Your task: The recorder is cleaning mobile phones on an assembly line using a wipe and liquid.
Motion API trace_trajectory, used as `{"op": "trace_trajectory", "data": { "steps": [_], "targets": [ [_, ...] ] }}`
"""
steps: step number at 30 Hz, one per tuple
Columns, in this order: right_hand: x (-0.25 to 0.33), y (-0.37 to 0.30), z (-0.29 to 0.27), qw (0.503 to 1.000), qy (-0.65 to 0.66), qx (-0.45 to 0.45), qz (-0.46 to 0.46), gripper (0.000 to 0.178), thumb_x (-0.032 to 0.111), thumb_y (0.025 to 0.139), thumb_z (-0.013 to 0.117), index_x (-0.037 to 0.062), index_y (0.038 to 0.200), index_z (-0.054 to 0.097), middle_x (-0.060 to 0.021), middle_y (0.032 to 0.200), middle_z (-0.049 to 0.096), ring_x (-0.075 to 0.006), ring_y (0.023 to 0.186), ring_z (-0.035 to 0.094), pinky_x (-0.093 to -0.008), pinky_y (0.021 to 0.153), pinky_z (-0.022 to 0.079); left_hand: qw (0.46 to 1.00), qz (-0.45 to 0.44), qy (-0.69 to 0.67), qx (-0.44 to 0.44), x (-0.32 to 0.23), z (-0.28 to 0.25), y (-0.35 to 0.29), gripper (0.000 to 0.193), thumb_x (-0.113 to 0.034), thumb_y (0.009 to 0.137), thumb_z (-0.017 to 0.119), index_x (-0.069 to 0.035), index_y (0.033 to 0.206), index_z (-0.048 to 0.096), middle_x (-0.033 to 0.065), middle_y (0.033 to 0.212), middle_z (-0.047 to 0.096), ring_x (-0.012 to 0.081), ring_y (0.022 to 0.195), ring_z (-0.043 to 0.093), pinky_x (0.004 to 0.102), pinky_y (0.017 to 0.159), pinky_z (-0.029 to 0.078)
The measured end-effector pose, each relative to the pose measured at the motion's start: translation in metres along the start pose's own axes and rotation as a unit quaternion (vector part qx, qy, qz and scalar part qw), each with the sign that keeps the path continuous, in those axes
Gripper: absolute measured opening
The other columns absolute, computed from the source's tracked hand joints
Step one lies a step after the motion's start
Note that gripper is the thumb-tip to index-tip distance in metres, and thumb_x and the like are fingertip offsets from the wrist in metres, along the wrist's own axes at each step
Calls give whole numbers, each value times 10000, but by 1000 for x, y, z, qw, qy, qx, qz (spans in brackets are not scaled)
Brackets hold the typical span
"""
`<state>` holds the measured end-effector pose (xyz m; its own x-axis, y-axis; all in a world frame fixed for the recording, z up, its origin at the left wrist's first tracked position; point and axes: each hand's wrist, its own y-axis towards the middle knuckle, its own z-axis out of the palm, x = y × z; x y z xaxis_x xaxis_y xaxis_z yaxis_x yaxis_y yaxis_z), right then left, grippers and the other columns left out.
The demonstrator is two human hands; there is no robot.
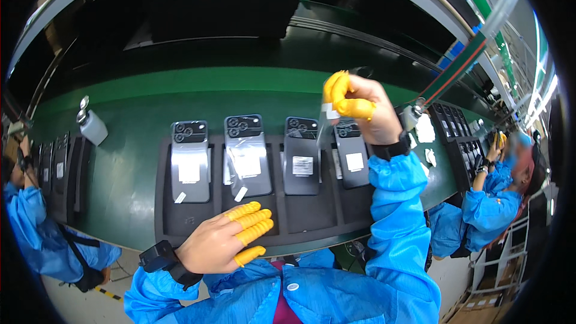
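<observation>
My right hand, in yellow finger cots, is raised over the far right part of a black foam tray. It pinches a clear protective film with a white tab, which hangs between two phones. Below the film's left side, a dark phone with a white label lies in its slot. Another phone is partly hidden behind the film and hand. My left hand, also in yellow finger cots, hovers open by the tray's near left edge, fingers spread. Closest to it are two phones with shiny film and white tabs.
A white pump bottle stands on the green bench at left; another bottle is behind my right wrist. Crumpled white wipes lie at right. More phone trays and co-workers in blue flank both sides.
</observation>
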<state>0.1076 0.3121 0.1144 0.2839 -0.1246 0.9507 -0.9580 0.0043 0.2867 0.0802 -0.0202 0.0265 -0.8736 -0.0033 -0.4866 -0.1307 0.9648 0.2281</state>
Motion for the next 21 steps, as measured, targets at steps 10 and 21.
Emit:
{"op": "trace_trajectory", "data": {
  "steps": [10, 21],
  "targets": [
    [-39, 37, 136, 814, -515, 268, 16, 192, 128, 671, 681, -2, 810, 657, -166, 862, 629, -376, 861, 637, -460, 740, 532, 963, -104, -141, -205, 3, 18, -45, 404, -145, 821, 742, -1, 1191, 670, 177, 1225, 661, 362, 1205, 599, 425, 1033, 456],
    [-68, -8, 137, 855, -441, 273, 1, 346, 238, 760, 763, -27, 904, 594, -229, 1034, 521, -409, 999, 499, -448, 859, 459, 956, -84, -132, -247, 7, 26, -50, 376, -127, 808, 744, -38, 1170, 691, 135, 1176, 683, 317, 1161, 627, 394, 1001, 500]
  ]
}}
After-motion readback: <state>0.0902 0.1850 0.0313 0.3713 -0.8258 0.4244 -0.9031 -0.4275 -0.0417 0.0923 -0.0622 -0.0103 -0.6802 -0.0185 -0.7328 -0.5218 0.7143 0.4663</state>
